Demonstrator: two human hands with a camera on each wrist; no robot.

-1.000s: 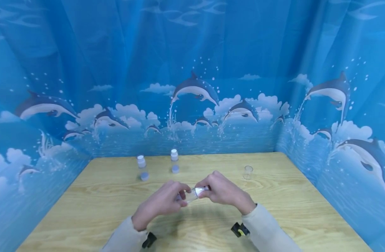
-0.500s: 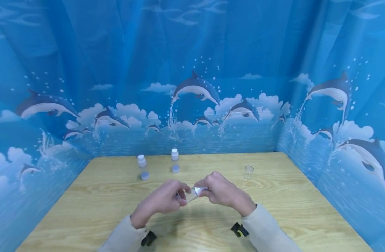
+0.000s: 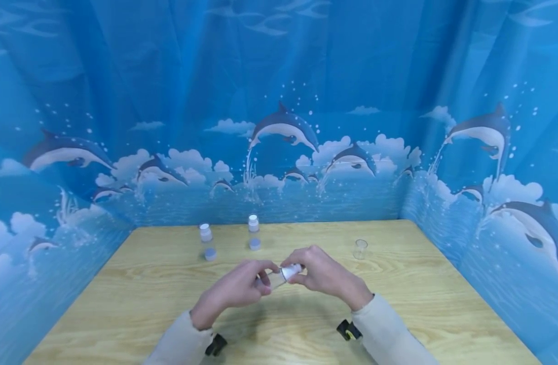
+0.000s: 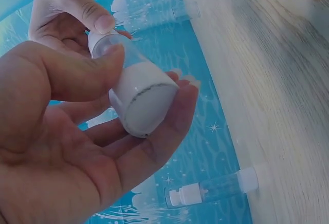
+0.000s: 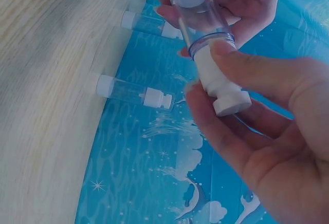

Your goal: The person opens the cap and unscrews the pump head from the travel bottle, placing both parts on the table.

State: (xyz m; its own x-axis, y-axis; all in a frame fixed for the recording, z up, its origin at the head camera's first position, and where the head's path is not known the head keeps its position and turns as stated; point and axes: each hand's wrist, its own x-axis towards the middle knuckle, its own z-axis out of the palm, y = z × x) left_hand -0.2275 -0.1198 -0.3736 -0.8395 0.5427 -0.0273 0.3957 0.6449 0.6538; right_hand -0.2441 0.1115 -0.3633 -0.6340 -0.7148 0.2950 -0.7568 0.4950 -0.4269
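Over the middle of the table, my left hand (image 3: 235,285) grips a clear pump bottle (image 5: 203,17) by its body, thumb on one side and fingers curled beneath. The bottle's white base (image 4: 146,103) faces the left wrist camera. At the other end, my right hand (image 3: 326,276) pinches the white pump head (image 5: 212,72) between thumb and fingers. Pump head and bottle meet at the clear rim, and the whole piece is tilted, held above the tabletop. Whether the pump head is fully seated I cannot tell.
Two similar pump bottles, one at left (image 3: 207,243) and one nearer the centre (image 3: 253,233), stand upright towards the back of the wooden table (image 3: 146,284). A small clear cap (image 3: 360,249) stands at the right. Blue dolphin-print curtains (image 3: 279,203) surround the table's back and sides.
The right hand's fingers have shifted slightly on the pump head, so more of its white surface shows. Both hands keep nearly the same place; the other bottles and cap stay put.
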